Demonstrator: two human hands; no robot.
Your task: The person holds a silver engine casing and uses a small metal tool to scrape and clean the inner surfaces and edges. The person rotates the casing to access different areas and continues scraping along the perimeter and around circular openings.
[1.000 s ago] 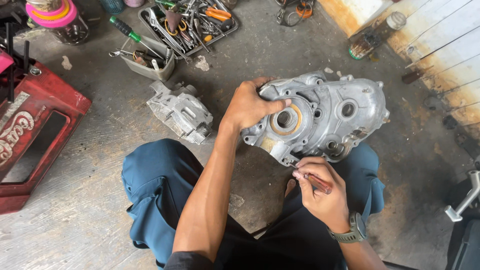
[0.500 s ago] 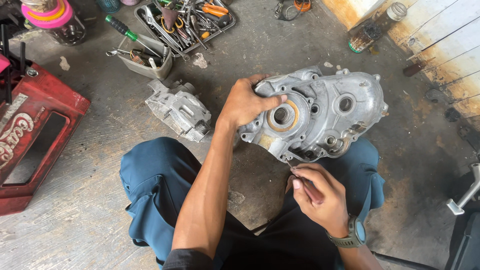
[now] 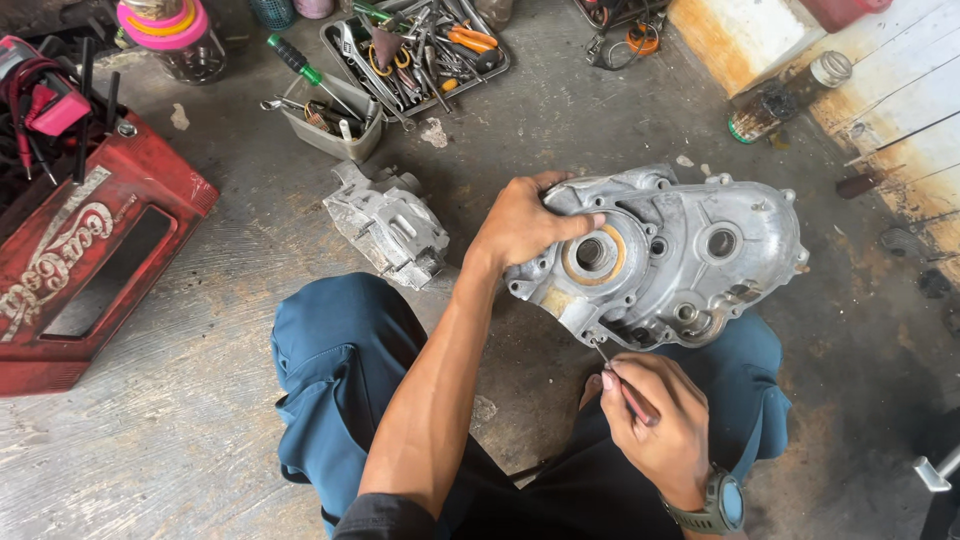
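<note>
Not much had shifted from the frame before: the right hand point(image 3: 655, 420) had crept up a touch so the tip of its thin pick tool point(image 3: 622, 382) sat right at the lower rim of the engine crankcase cover point(image 3: 680, 255), and the cover itself had barely tilted.

The cover was a cast aluminium piece, dull grey and grimy, with a big round bore ringed in an orange-tan seal near its left end, a smaller round hole further right, and bolt bosses dotted around the edge. It was propped up over the person's knees in blue trousers point(image 3: 335, 370), open face toward the camera.

The left hand point(image 3: 520, 225) was clamped on the cover's upper left corner, thumb lying across the face toward the bore, fingers wrapped over the top edge. The right hand was closed around the red-handled pick, pinching it like a pen, just below the cover's bottom edge, with the metal tip touching the rim there. A wristwatch point(image 3: 712, 505) sat on that wrist.

On the concrete floor point(image 3: 200, 460) just left of the cover lay a second engine casting point(image 3: 390, 225). Further up were a small grey tray point(image 3: 330, 125) with a green-handled screwdriver point(image 3: 300, 65) and a bigger tool tray point(image 3: 425, 45). A red crate point(image 3: 95, 250) was off to the left.
</note>
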